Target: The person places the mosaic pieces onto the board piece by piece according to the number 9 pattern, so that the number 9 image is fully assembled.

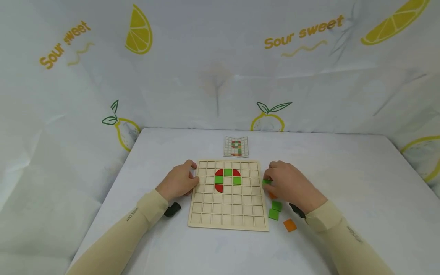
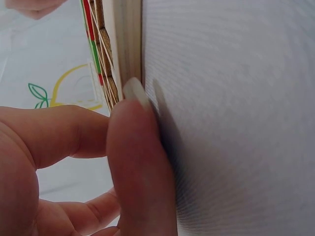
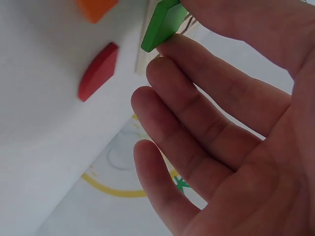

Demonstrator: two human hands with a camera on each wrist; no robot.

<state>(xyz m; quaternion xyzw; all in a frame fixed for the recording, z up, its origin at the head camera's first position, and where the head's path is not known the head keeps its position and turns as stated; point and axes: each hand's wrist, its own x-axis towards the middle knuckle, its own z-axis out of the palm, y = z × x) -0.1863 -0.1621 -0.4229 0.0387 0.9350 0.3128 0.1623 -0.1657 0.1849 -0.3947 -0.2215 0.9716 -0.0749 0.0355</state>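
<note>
A square wooden grid board (image 1: pixel 227 210) lies on the table with red quarter-round tiles (image 1: pixel 219 188) and green square tiles (image 1: pixel 228 172) set in its upper cells. At the board's left edge, my left hand (image 1: pixel 177 181) holds the rim; the left wrist view shows fingertips against the board's side (image 2: pixel 129 44). My right hand (image 1: pixel 292 185), just beyond the right edge, pinches a green square tile (image 3: pixel 162 24) between thumb and index finger. Its other fingers are extended. Below that tile in the right wrist view are a loose red quarter-round tile (image 3: pixel 99 73) and an orange tile (image 3: pixel 96 9).
A printed pattern card (image 1: pixel 235 147) lies behind the board. To the board's right lie loose green tiles (image 1: pixel 273 214) and an orange square tile (image 1: pixel 290 225). A white cloth with lemon prints (image 1: pixel 220 84) hangs behind the table.
</note>
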